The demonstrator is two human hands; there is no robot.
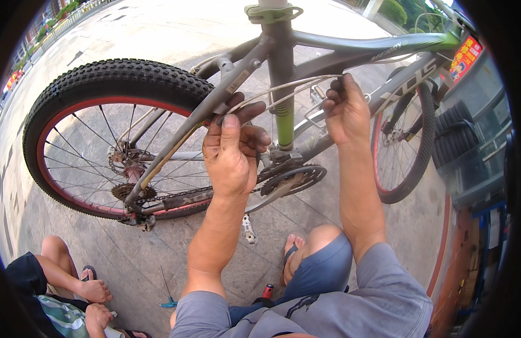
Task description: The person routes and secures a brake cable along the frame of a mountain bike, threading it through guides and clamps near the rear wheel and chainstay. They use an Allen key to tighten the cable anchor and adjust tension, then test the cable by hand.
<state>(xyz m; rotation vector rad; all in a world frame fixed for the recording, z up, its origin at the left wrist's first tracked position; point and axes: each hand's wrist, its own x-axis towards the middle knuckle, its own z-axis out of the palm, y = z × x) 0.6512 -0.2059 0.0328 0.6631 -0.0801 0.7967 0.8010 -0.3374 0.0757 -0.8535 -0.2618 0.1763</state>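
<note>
A grey bicycle (pixel 232 81) stands across the view in front of me, its rear wheel (pixel 125 67) to the left. A pale cable housing (pixel 298 83) bows across its seat tube (pixel 284 121) between my two hands. My left hand (pixel 233 152) is closed on the housing's left part beside the seat stay, fingers darkened with grime. Under the top tube, my right hand (pixel 348 110) pinches the housing's right part at its fingertips. Whatever lies inside each pinch is mostly hidden by the fingers. Below the hands are the chainring (pixel 294 180) and a pedal (pixel 248 228).
Another person's hands (pixel 97 298) rest at the lower left. A blue-handled hex key (pixel 168 301) lies on the paving, and a red-and-black tool (pixel 267 292) is by my leg. Stacked tyres (pixel 455 132) stand at the right, past the front wheel (pixel 407 146).
</note>
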